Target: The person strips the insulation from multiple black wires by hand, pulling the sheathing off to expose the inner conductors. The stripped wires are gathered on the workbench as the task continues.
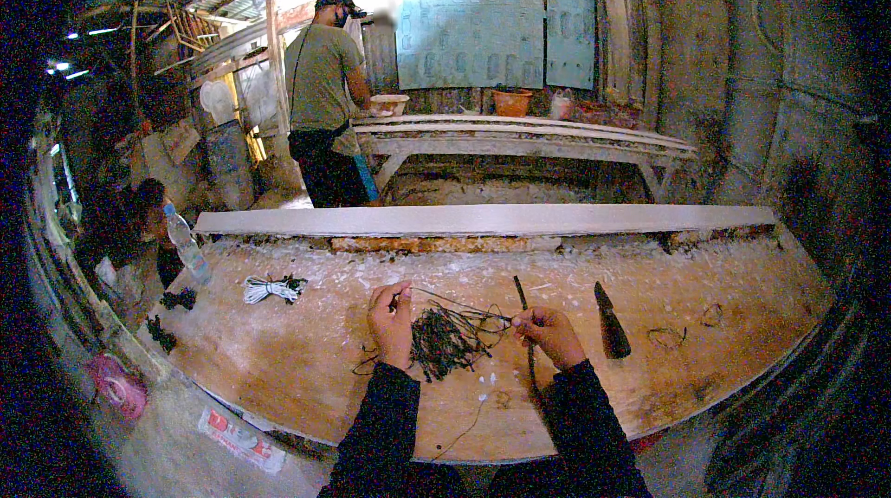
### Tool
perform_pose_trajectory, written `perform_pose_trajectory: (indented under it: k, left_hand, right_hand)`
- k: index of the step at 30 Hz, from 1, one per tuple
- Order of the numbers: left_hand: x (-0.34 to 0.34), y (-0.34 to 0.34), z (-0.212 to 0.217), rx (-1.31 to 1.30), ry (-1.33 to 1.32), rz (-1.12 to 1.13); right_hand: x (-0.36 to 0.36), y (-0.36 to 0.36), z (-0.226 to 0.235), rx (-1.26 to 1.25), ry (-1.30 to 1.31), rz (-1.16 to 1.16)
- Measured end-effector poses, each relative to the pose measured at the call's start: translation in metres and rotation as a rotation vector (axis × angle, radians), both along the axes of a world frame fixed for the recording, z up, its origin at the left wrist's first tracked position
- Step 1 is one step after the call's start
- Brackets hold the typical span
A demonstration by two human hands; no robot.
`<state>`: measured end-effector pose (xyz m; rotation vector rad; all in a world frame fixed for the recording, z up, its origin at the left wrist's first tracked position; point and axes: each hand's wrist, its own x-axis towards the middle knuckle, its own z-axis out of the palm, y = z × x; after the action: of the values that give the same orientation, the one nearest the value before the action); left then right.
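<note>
My left hand [391, 323] is closed in a pinch on the end of a thin dark cord, left of the pile. The cord runs across to my right hand [549, 335], whose fingers are pinched on its other part. A thin dark strip [520, 293] passes upright at my right fingers; whether they grip it too I cannot tell. Between my hands lies a tangled pile of dark cords [445, 342] on the wooden tabletop [306, 363]. Right of my right hand rests a dark, pointed, blade-like piece [612, 323].
A tied white-and-black cord bundle [271, 289] and small black bundles [161, 335] lie at the left. A clear plastic bottle [188, 245] leans by the left edge. A long white board [483, 219] spans the far edge. Beyond it a person [325, 80] stands at another bench [520, 138].
</note>
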<state>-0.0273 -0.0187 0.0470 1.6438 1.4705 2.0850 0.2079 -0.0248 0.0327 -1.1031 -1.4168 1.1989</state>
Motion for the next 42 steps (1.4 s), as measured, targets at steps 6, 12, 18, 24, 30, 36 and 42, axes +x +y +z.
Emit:
perform_pose_trajectory:
  k: [6, 12, 18, 24, 30, 36, 42]
  left_hand:
    - [0.000, 0.001, 0.000, -0.015, -0.063, -0.041]
    - [-0.001, 0.000, -0.003, -0.032, -0.022, -0.107]
    - [-0.002, 0.003, -0.002, 0.003, -0.103, -0.071]
    - [-0.003, 0.000, -0.001, -0.062, -0.189, -0.086]
    - [-0.005, 0.004, -0.002, 0.021, -0.185, -0.097]
    - [-0.006, 0.001, -0.002, -0.021, -0.138, -0.055]
    - [-0.007, 0.001, 0.000, -0.028, -0.124, -0.014]
  right_hand:
    - [0.004, 0.005, -0.002, 0.027, 0.093, -0.038]
    - [0.013, 0.007, 0.001, -0.033, 0.324, -0.140]
    - [0.019, 0.009, 0.002, -0.080, 0.616, -0.112]
    - [0.018, 0.008, 0.002, -0.136, 0.623, -0.072]
    - [0.018, 0.011, -0.002, -0.114, 0.538, -0.057]
    - [0.017, 0.014, -0.003, -0.045, 0.424, -0.015]
    - [0.008, 0.006, -0.002, 0.012, 0.287, -0.101]
